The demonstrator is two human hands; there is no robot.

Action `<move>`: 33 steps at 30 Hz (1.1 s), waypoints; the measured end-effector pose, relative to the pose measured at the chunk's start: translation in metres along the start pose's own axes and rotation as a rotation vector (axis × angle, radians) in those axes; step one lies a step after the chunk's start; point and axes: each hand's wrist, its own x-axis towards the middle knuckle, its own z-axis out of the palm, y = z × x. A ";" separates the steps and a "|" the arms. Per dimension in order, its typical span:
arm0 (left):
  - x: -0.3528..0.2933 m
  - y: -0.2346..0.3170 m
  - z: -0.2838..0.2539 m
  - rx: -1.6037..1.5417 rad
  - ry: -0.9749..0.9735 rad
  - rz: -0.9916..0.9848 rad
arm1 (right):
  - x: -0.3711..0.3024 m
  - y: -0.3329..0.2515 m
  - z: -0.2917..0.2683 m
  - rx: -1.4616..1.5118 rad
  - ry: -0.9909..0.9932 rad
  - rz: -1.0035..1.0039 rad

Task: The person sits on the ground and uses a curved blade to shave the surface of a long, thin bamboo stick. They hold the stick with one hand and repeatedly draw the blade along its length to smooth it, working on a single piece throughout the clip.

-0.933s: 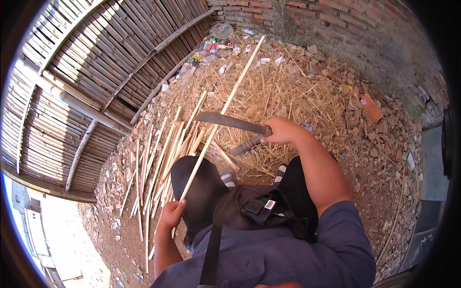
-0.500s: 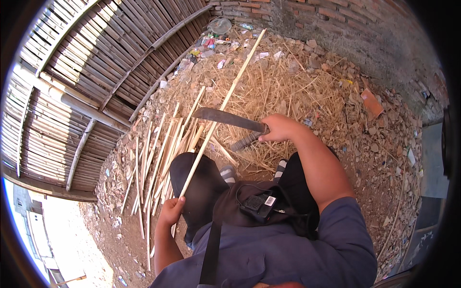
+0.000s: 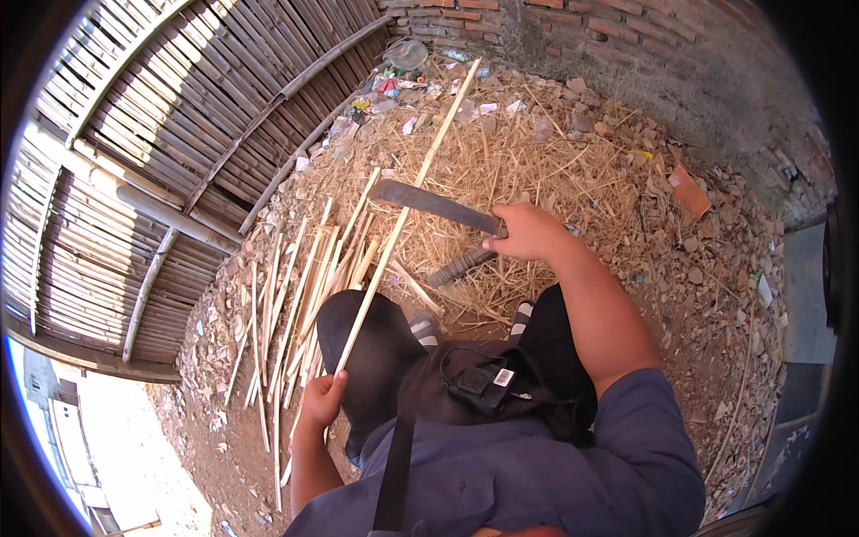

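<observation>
Machete is partly hidden in the right hand.

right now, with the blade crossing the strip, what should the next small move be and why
Probably a short, light stroke of the machete up the pale strip, away from the left hand: that hand grips the strip's lower end, the right hand holds the machete, and its blade crosses the strip farther up, though contact is unclear.

top: dusty navy, short sleeves
pants: plain black
strap: black, pretty wide
lap box: chunky black, white sticker, thin cable
footwear: grey-and-white stripes
</observation>
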 end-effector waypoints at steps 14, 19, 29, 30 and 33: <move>-0.003 0.009 -0.001 0.039 -0.008 0.014 | 0.007 0.004 -0.002 -0.084 0.077 0.015; -0.004 0.009 -0.002 0.045 -0.012 0.026 | 0.002 -0.016 0.019 -0.220 -0.095 -0.204; -0.002 0.005 0.004 0.095 0.058 0.049 | 0.020 0.035 -0.003 0.119 0.100 0.084; 0.000 -0.001 0.003 0.101 0.066 0.055 | 0.019 0.034 -0.003 0.088 0.077 0.047; -0.003 0.009 0.002 0.143 0.061 0.046 | 0.008 0.015 0.010 0.001 -0.031 -0.041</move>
